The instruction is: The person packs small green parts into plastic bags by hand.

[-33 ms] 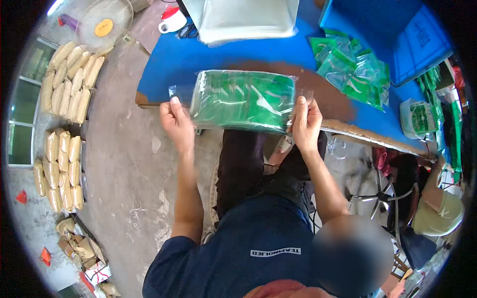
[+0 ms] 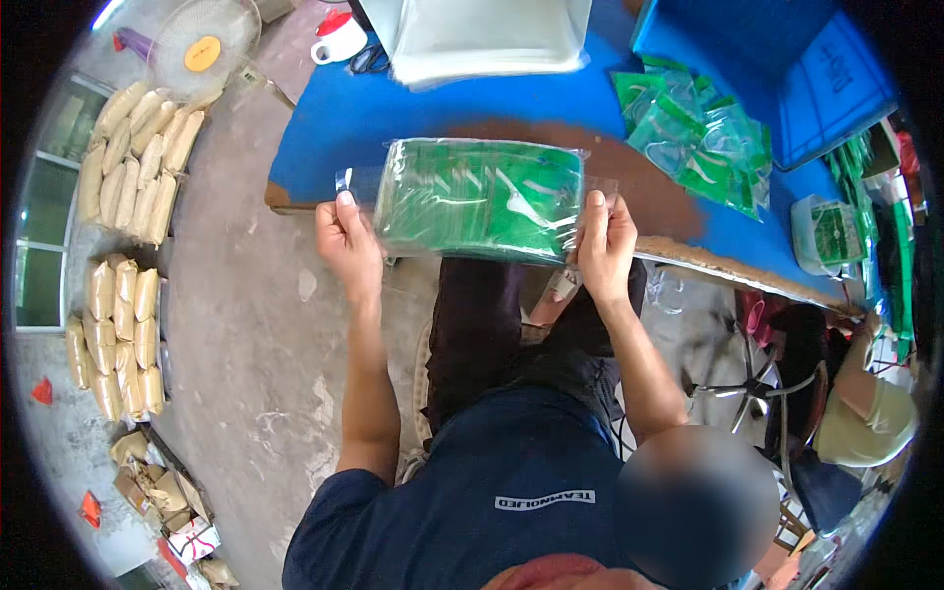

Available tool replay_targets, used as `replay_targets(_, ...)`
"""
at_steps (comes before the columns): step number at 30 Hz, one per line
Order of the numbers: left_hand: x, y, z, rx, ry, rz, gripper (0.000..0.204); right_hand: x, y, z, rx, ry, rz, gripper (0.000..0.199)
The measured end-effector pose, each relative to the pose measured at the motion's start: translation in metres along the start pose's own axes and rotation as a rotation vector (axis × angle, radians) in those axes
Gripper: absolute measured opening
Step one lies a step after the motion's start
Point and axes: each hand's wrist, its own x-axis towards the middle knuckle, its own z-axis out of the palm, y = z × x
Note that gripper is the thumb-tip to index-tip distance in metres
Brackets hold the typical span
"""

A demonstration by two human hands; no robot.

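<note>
My left fingers and right fingers pinch the clear ends of the green packet at twelve o'clock, by the table, where uneven pulling might tear them loose.

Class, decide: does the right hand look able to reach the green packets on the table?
Probably, once the right hand releases the green package: nothing visible blocks its way to the packets.

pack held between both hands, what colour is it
The pack is mostly green, with a clear, glossy surface; it shows best in the head view.
</note>
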Motion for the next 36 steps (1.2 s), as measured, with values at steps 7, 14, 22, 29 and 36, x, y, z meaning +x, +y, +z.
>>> replay_targets(7, 0.004, 0.01, -0.014, 0.292, -0.278, -0.426, 0.036, -0.001, 0.007, -0.014, -0.522, -0.051, 0.153, 0.039)
replay_targets(14, 0.012, -0.007, -0.013, 0.235, -0.316, -0.527, 0.038, 0.013, -0.021, -0.016, -1.052, 0.109, -0.335, 0.021)
replay_targets(22, -0.009, 0.006, -0.035, -0.077, -0.331, -0.727, 0.034, 0.049, -0.007, 0.076, -1.097, -0.128, -0.52, 0.056)
replay_targets(29, -0.033, 0.036, 0.033, 0.615, -0.197, 0.174, 0.101, 0.016, -0.004, 0.06, -1.087, -0.124, -0.658, 0.054)
replay_targets(36, -0.088, -0.021, 0.039, 0.079, 0.031, -0.144, 0.107, 0.02, 0.006, 0.041, -0.982, 0.093, -0.602, 0.105)
